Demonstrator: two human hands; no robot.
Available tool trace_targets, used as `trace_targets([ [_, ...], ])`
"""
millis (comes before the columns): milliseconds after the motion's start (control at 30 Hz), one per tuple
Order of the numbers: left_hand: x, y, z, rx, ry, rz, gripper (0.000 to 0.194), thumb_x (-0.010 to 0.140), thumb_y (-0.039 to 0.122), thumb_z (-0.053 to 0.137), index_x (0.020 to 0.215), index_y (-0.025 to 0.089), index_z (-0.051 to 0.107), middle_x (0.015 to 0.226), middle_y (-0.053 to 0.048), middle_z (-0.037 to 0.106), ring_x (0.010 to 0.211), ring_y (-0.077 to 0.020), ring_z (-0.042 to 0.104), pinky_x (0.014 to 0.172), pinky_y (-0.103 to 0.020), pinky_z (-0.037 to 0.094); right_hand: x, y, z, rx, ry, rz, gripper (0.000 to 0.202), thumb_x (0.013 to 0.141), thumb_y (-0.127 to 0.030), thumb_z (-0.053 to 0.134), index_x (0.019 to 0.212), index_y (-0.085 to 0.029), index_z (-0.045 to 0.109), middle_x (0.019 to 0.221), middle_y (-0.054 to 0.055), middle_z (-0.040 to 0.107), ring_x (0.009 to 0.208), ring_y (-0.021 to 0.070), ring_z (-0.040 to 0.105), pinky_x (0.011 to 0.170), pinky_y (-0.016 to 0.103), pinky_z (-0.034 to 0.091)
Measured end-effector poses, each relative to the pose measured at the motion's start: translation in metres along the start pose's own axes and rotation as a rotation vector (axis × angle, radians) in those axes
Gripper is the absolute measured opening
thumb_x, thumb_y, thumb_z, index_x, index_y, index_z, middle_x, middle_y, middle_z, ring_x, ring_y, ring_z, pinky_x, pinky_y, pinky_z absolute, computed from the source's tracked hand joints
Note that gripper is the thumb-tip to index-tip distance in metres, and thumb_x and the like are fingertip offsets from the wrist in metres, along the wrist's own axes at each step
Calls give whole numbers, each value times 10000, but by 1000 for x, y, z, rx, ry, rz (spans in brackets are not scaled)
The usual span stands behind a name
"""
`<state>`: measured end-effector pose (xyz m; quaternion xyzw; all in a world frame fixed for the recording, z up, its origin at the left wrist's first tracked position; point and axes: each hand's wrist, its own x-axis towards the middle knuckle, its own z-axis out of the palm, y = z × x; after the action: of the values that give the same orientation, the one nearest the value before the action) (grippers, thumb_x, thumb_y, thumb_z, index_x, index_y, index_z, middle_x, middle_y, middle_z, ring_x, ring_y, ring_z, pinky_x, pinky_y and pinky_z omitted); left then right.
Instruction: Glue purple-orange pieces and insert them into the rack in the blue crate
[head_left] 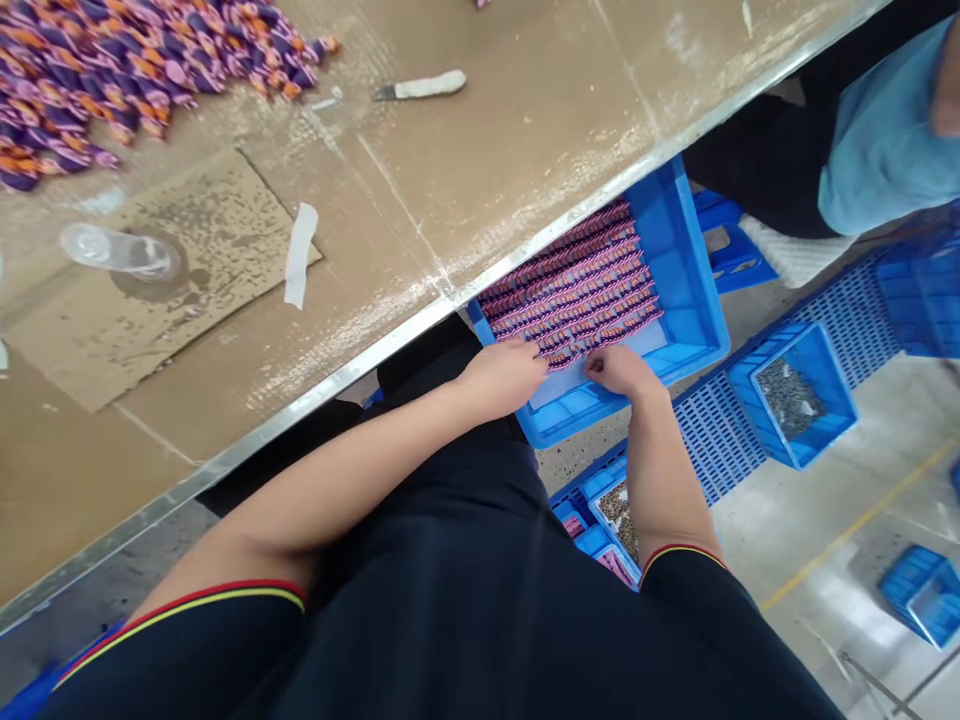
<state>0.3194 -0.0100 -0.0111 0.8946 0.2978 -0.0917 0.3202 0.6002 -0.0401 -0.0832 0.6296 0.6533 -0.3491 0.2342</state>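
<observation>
A blue crate (679, 265) beside the table holds several rows of twisted pink and purple cords (574, 280), laid side by side over a pale sheet. My left hand (510, 378) is at the crate's near left side, its curled fingers at the left end of the nearest cord row. To its right, my right hand (619, 370) is over the pale sheet near the same row, thumb and fingers curled together. Whatever lies between the fingers of either hand is hidden or too small to name.
The table (525, 130) bears a heap of knotted cords (150, 70), a knife (421, 86), cardboard (225, 220) and a clear plastic bottle (124, 250). At the right are another person's blue garment (889, 130) and a crate with dark pieces (844, 405).
</observation>
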Motion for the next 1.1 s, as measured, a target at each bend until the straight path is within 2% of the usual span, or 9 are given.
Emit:
trace_targets([
  [133, -60, -15, 0, 112, 188, 154, 314, 1141, 242, 567, 981, 141, 818, 964, -122, 780, 917, -259, 748, 862, -394, 607, 2, -22, 12, -24, -69, -69, 254, 1001, -191, 676, 1080, -214, 916, 1147, 114, 903, 1072, 272, 805, 931, 303, 544],
  [267, -117, -35, -4, 196, 307, 135, 297, 1132, 268, 603, 918, 181, 791, 874, -78, 734, 809, -237, 693, 762, -374, 546, 7, -32, 21, -27, -57, -68, 278, 1035, -205, 627, 1024, -207, 905, 1175, 134, 895, 1119, 285, 794, 954, 310, 535],
  [433, -161, -56, -6, 188, 420, 216, 307, 1135, 242, 595, 880, 199, 760, 802, -57, 678, 745, -224, 627, 735, -372, 499, 1, -26, 25, 35, 51, 39, 186, 974, -205, 702, 965, -235, 886, 1048, 98, 893, 1059, 278, 797, 949, 313, 553],
  [700, -154, -74, -6, 265, 333, 389, 273, 1096, 145, 603, 872, 199, 749, 781, -48, 678, 749, -222, 646, 707, -361, 526, 0, 2, 6, 243, 500, 442, 217, 896, -155, 665, 1029, -181, 835, 1027, 127, 858, 1039, 301, 794, 1025, 411, 600],
  [800, -159, -70, -3, 206, 348, 355, 270, 1094, 138, 587, 905, 186, 775, 810, -63, 704, 769, -223, 690, 741, -354, 582, -1, 7, 2, 335, 696, 566, 277, 888, -170, 646, 1107, -164, 814, 1084, 151, 842, 1124, 332, 788, 1139, 498, 591],
  [867, -166, -61, 4, 59, 401, 264, 264, 1109, 167, 570, 1002, 185, 811, 948, -95, 774, 862, -230, 758, 826, -365, 645, -10, 9, 4, 389, 862, 667, 448, 904, -188, 624, 1329, -136, 754, 1370, 235, 782, 1380, 397, 705, 1267, 626, 507],
  [933, -168, -50, 17, -167, 465, 144, 274, 1126, 235, 563, 1167, 184, 829, 1180, -143, 819, 1056, -266, 817, 978, -411, 693, -22, 11, 11, 566, 1098, 800, 679, 879, -209, 668, 1553, -142, 607, 1720, 294, 534, 1676, 446, 436, 1380, 728, 337],
  [1000, -157, -42, 31, -464, 473, 18, 334, 1112, 313, 598, 1339, 183, 805, 1397, -172, 799, 1268, -315, 808, 1145, -479, 680, -32, 12, 24, 884, 1295, 880, 815, 825, -255, 761, 1604, -195, 532, 1836, 250, 388, 1773, 413, 262, 1431, 690, 284],
  [1100, -115, -40, 48, -1015, 379, -341, 614, 982, 366, 766, 1566, 195, 684, 1632, -196, 689, 1306, -350, 810, 1206, -529, 658, -34, 10, 47, 1250, 1236, 799, 611, 829, -429, 800, 1381, -214, 650, 1499, 192, 715, 1494, 368, 653, 1237, 600, 596],
])
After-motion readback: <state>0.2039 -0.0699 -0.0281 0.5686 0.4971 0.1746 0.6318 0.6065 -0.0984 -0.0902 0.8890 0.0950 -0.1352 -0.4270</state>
